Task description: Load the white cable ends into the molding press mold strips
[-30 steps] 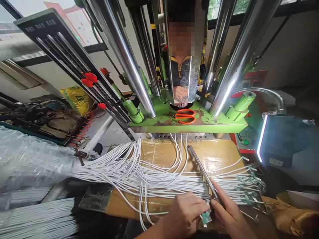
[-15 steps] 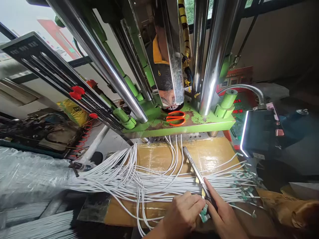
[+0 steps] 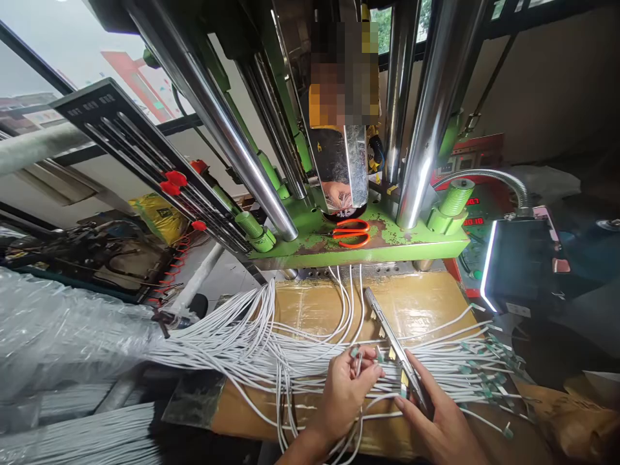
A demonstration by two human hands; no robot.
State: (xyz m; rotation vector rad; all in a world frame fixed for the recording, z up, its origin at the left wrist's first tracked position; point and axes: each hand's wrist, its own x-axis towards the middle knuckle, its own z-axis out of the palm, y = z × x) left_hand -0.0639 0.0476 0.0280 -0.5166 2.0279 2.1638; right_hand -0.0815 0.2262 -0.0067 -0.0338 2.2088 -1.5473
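Observation:
My right hand (image 3: 438,413) grips a long metal mold bar (image 3: 386,331) at its near end. Small yellowish pieces stick out along the bar's left side, and a green-ended piece sits near my thumb. To the left, my left hand (image 3: 341,391) has its fingers curled round a white cable (image 3: 359,365) with a green connector end (image 3: 355,351). Both hands are above a thick bundle of white cables (image 3: 310,371), whose green ends (image 3: 484,374) fan out at the right. The bundle lies across a tape-covered brown board (image 3: 310,303).
Behind the board stands a green press (image 3: 411,248) with steel columns (image 3: 429,142). Orange-handled scissors (image 3: 351,233) lie on its plate. Several cables run from under it. Clear plastic wrap (image 3: 72,329) covers the cables at left; a lit lamp (image 3: 488,265) stands at right.
My left hand has moved away from the bar's near end, up and to the left, and now has a green-ended cable in its fingers. The whole view has shifted slightly.

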